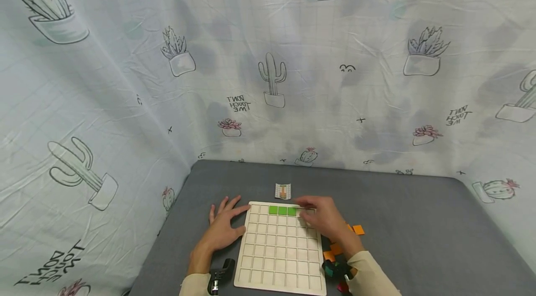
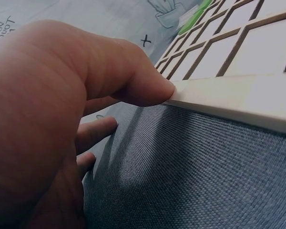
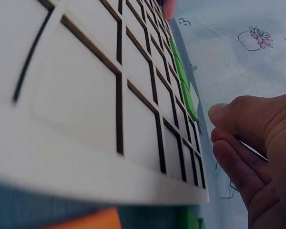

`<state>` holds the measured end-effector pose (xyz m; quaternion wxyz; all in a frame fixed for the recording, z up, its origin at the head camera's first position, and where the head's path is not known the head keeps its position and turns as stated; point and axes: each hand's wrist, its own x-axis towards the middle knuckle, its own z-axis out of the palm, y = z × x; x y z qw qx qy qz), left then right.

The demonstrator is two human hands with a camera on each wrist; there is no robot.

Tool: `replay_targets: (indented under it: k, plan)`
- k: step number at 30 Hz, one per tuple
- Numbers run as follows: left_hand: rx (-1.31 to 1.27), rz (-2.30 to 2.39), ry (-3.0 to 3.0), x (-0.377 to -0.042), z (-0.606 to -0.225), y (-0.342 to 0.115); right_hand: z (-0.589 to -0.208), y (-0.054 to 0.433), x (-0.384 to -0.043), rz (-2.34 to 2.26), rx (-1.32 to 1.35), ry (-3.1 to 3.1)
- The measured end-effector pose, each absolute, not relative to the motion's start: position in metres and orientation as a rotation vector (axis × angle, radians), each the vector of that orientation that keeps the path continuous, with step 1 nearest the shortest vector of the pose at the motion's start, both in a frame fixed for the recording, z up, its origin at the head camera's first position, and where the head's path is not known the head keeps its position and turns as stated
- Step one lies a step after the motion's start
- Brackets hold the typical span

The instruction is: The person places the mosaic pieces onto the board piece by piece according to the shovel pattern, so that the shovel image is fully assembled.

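"Touching what, L hand (image 1: 226,226)?"
"L edge of pale, sq.-gridded wooden board (image 1: 280,252) on grey worktop (image 1: 410,235); fingers wide."
"& R hand (image 1: 326,218)?"
"Fingers bent, narrow gap, nr 3 flat green sq. tiles (image 1: 282,211) in board's far row."

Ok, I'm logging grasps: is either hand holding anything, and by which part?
Left hand only touches the board's left edge; right hand shows nothing held.
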<state>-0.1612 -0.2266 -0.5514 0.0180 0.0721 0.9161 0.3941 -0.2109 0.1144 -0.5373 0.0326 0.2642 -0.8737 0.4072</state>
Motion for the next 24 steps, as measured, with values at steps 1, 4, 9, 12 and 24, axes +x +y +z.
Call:
replay_targets:
  k: [1,4,9,12,24]
  plan:
    - [0.225,1.225,2.845,-0.161,-0.551,-0.227,-0.536,0.117,-0.21,1.242,0.809,-2.696]
    - [0.228,1.225,2.845,-0.161,-0.552,-0.227,-0.532,0.125,-0.206,1.197,0.805,-2.699]
    - [0.234,1.23,2.843,-0.162,-0.552,-0.227,-0.531,0.141,-0.2,1.171,0.79,-2.698]
    - [0.24,1.232,2.841,-0.162,-0.553,-0.228,-0.532,0.152,-0.196,1.174,0.768,-2.722]
    - [0.242,1.224,2.843,-0.161,-0.553,-0.229,-0.534,0.209,-0.178,1.234,0.764,-2.732]
